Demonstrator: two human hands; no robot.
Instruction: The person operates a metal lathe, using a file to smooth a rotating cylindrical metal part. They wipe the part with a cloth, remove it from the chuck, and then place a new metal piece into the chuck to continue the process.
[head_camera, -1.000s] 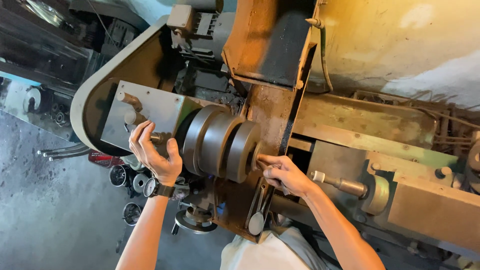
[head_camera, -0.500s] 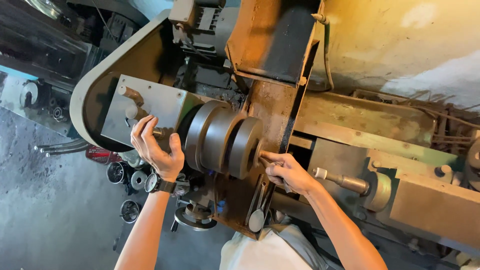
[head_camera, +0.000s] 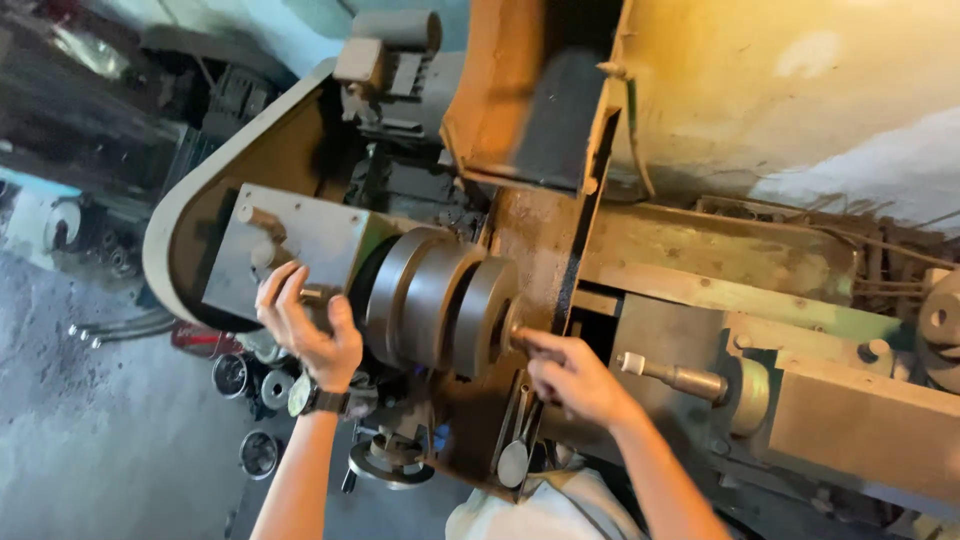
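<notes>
A: Item one, floor? (head_camera: 70, 440)

B: Grey concrete floor under me, stained dark, lower left. Several round metal rings (head_camera: 245, 395) lie on it, close together, with thin rods (head_camera: 110, 330) nearby.

A: Item two, wall?

B: Rough plaster wall (head_camera: 800, 90) at upper right, lit warm yellow, paler toward its right edge.

A: Light elsewhere?

B: Dim. My upper left is dark clutter (head_camera: 110, 110), too murky to list.

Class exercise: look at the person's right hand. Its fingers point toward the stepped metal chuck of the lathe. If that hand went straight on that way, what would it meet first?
The right hand points left, its fingers already at the end face of the grey stepped chuck. It would likely meet that face first; whether they touch now is unclear.
</notes>
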